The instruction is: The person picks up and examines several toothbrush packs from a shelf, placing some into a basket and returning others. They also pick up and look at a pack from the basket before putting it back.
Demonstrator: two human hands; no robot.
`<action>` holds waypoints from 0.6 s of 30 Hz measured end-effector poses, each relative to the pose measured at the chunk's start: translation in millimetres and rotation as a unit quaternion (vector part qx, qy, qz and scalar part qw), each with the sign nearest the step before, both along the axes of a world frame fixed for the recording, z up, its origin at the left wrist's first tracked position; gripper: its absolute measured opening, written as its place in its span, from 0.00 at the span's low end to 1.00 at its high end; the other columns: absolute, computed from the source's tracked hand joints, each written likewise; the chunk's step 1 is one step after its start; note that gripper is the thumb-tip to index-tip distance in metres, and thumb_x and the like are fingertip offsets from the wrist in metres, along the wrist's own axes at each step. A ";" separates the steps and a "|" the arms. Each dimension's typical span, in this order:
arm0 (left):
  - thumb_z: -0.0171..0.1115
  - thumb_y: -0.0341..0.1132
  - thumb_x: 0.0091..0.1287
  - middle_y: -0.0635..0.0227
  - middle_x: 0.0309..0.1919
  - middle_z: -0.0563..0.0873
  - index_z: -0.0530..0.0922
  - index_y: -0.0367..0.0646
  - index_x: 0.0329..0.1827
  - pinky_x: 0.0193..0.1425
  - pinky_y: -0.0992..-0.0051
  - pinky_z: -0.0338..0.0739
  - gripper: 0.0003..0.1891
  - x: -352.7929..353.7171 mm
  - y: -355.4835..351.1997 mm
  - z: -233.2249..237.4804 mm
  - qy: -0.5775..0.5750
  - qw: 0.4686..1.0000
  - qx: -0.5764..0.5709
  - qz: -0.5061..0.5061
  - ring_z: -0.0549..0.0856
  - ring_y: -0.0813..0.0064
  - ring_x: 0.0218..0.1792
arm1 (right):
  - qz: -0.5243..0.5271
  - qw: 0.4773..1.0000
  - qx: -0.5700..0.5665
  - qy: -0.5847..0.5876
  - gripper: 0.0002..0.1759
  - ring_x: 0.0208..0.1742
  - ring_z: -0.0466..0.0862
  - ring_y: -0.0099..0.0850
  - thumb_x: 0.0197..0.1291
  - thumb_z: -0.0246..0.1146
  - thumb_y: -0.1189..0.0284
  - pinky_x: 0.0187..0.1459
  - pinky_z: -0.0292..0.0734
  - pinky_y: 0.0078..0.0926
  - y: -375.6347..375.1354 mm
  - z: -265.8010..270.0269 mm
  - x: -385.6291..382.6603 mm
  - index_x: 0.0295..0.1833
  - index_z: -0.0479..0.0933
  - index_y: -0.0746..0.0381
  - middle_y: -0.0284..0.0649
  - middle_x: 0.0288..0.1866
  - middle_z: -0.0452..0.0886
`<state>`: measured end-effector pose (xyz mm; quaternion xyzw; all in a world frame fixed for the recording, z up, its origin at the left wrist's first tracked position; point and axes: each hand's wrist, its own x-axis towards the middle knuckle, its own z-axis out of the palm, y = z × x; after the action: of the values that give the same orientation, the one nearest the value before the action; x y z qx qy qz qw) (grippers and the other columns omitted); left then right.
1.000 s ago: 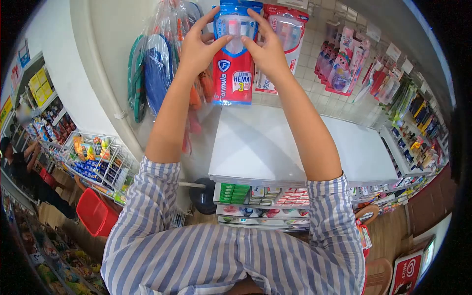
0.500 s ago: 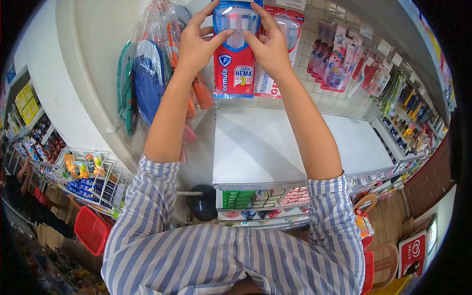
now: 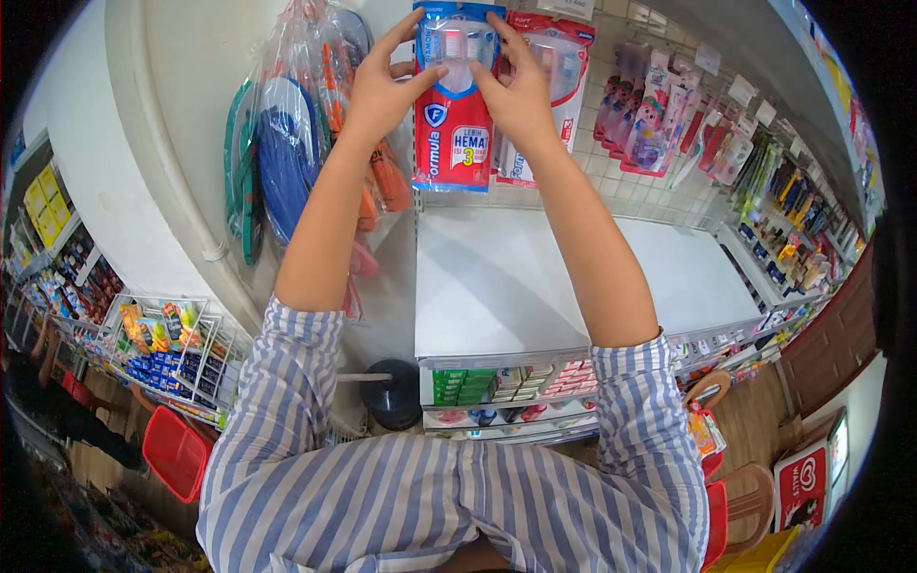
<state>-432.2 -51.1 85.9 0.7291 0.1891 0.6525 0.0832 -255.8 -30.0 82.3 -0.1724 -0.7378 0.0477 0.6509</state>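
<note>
A red and blue Formula toothbrush pack (image 3: 457, 134) hangs upright at the top of the view, between my two hands. My left hand (image 3: 387, 91) grips its left edge, the thumb on the front and the fingertips at the upper corner. On the right edge my right hand (image 3: 521, 91) holds it the same way. Just behind and to the right is another red and white Formula pack (image 3: 570, 62), partly covered by my right hand. Bagged blue sandals (image 3: 287, 162) hang left of my left forearm.
A white shelf (image 3: 497, 286) lies below my hands, with boxed goods (image 3: 463, 386) under it. Pink toothbrush packs (image 3: 650, 124) hang at the right. A wire rack (image 3: 205, 368) and a red basket (image 3: 177, 454) stand at the left. Someone in dark clothes (image 3: 57, 411) is at the far left.
The held pack has shifted slightly left and down with my hands, and its top edge shows more. More of the pack behind it is visible.
</note>
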 end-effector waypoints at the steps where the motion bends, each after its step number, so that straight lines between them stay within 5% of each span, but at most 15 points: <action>1: 0.70 0.24 0.58 0.58 0.63 0.72 0.65 0.45 0.73 0.53 0.73 0.82 0.38 -2.0 2.2 -5.6 -0.001 1.000 -0.011 0.013 0.83 0.68 0.53 | 0.038 0.999 -0.016 0.019 0.34 0.63 0.77 0.40 0.57 0.60 0.80 0.58 0.75 0.31 5.6 -5.4 -0.8 0.71 0.64 0.58 0.50 0.65 0.73; 6: 0.71 0.25 0.57 0.63 0.58 0.76 0.67 0.47 0.72 0.47 0.79 0.80 0.38 0.9 1.2 -42.0 0.026 0.998 0.020 0.060 0.83 0.77 0.47 | 0.039 0.998 -0.027 0.027 0.34 0.62 0.78 0.42 0.58 0.59 0.80 0.54 0.78 0.31 8.4 -35.1 -3.5 0.72 0.63 0.57 0.51 0.67 0.72; 8: 0.71 0.29 0.56 0.60 0.50 0.82 0.72 0.53 0.69 0.49 0.72 0.79 0.34 0.9 -2.4 -58.6 0.074 0.980 0.043 0.177 0.83 0.67 0.48 | 0.024 0.999 -0.040 0.028 0.34 0.62 0.78 0.43 0.58 0.59 0.80 0.53 0.79 0.31 1.2 -47.2 -3.7 0.72 0.63 0.57 0.51 0.68 0.71; 14: 0.70 0.28 0.57 0.62 0.44 0.80 0.73 0.53 0.69 0.46 0.74 0.76 0.33 1.4 -5.3 -107.1 0.102 0.984 0.007 0.143 0.79 0.69 0.41 | 0.029 0.997 -0.067 0.021 0.35 0.59 0.79 0.42 0.59 0.58 0.82 0.51 0.80 0.32 -5.9 -80.6 -0.9 0.73 0.62 0.56 0.51 0.67 0.71; 18: 0.68 0.24 0.59 0.67 0.45 0.76 0.72 0.54 0.70 0.45 0.79 0.77 0.34 1.6 -13.4 -133.8 0.068 0.989 -0.117 0.054 0.79 0.74 0.44 | 0.019 0.989 -0.144 -0.011 0.38 0.54 0.81 0.38 0.58 0.58 0.84 0.47 0.81 0.29 -16.8 -99.7 6.2 0.75 0.59 0.55 0.51 0.62 0.75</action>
<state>-430.5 -64.5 -47.8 0.7456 0.3085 0.5785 0.1198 -249.7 -46.8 -17.4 -0.2511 -0.7333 0.1639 0.6102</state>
